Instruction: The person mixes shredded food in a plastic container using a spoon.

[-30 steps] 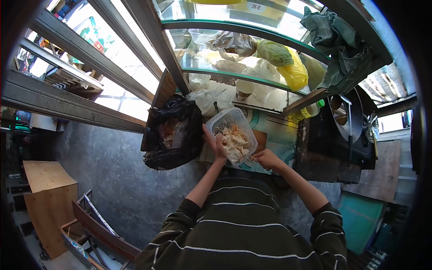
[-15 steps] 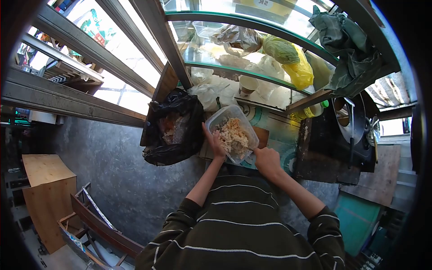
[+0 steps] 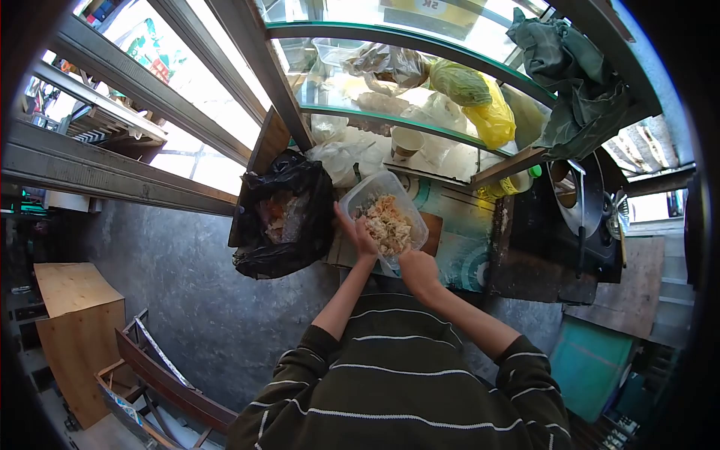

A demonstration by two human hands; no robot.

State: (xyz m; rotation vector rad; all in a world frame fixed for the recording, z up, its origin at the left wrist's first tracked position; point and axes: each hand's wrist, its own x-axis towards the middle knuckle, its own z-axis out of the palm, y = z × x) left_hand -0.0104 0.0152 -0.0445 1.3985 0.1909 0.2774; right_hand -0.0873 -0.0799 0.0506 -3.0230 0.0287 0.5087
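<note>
A clear plastic container (image 3: 387, 186) is tilted in front of my body, with a pale, crumbly food mixture (image 3: 390, 227) in it, orange in places. My left hand (image 3: 361, 234) is closed round the container's left side, with the fingers along its wall. Over the near right corner, my right hand (image 3: 420, 270) makes a fist with the knuckles up, at the edge of the mixture. Whatever it grips is hidden under the fingers. A brown flat piece (image 3: 431, 234) lies on the counter just right of the container.
A black plastic bag (image 3: 315, 195) stands open left of the container. Behind are clear plastic bags (image 3: 349, 159), a paper cup (image 3: 406, 142) and a glass shelf (image 3: 397, 118). On the right are a yellow bottle with a green cap (image 3: 510, 184) and a stove with a pan (image 3: 581, 199).
My right hand has moved left, from beside the container's right corner to over its near edge. The mixture has shifted and shows more orange. My left hand keeps its hold.
</note>
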